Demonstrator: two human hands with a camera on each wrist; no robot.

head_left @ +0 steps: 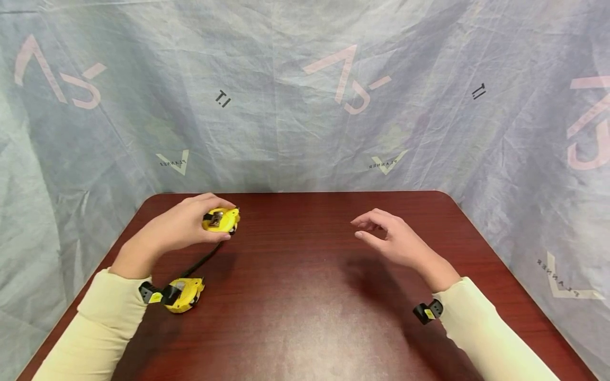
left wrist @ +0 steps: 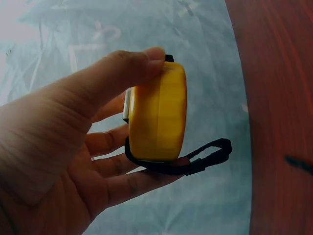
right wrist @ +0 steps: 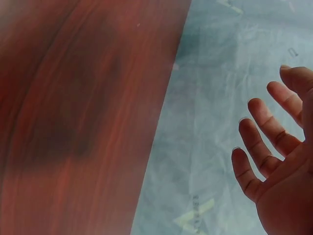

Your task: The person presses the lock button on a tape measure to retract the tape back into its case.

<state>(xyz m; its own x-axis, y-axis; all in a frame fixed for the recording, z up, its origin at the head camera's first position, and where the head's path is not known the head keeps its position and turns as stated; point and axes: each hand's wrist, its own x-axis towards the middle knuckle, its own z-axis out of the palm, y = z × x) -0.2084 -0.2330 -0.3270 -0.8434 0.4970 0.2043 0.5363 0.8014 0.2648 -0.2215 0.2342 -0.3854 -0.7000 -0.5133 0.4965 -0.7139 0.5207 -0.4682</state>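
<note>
My left hand grips a yellow tape measure above the left part of the table, thumb on one edge and fingers on the opposite one. In the left wrist view this tape measure shows its narrow yellow side, a metal clip and a black wrist strap hanging in a loop. A second yellow tape measure lies on the table beside my left wrist, partly hidden by the wrist camera; a black strap stretches away from it. My right hand hovers over the table's right side, fingers loosely bent, holding nothing.
The dark red wooden table has rounded far corners. Behind it and along both sides hangs a grey-blue printed cloth, close to the table's edges. A small black camera is worn on my right wrist.
</note>
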